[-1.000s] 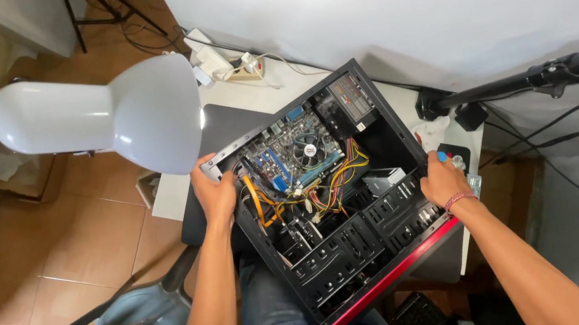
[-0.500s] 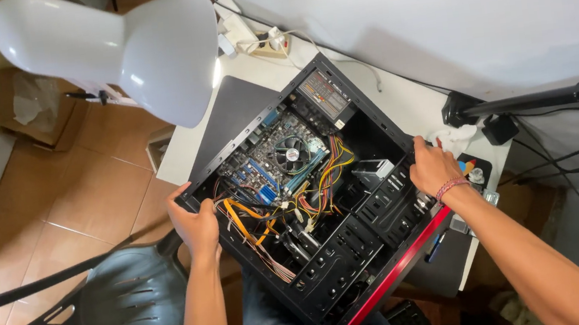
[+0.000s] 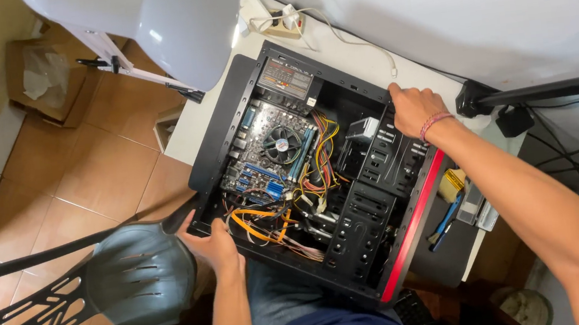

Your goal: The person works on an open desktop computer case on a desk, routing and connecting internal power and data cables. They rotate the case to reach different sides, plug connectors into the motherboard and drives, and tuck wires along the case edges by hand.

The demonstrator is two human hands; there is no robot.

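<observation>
Both hands gripped the open case [image 3: 397,274]: left hand [image 3: 213,247] closed on its near edge, right hand [image 3: 416,109] clasping the far edge beside the drive bays [image 3: 379,181].

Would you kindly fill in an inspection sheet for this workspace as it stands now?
Surface: white desk, mostly covered by the case.
Job's things: open black computer case with a red front edge, lying on its side; motherboard with fan exposed.
Clutter: small tools by the case front.
Hands: left hand grips the case's near edge; right hand grips its far edge.
Cables: orange and yellow wires inside; power strip on the desk.
Surroundings: white lamp, dark plastic chair, tiled floor.
</observation>
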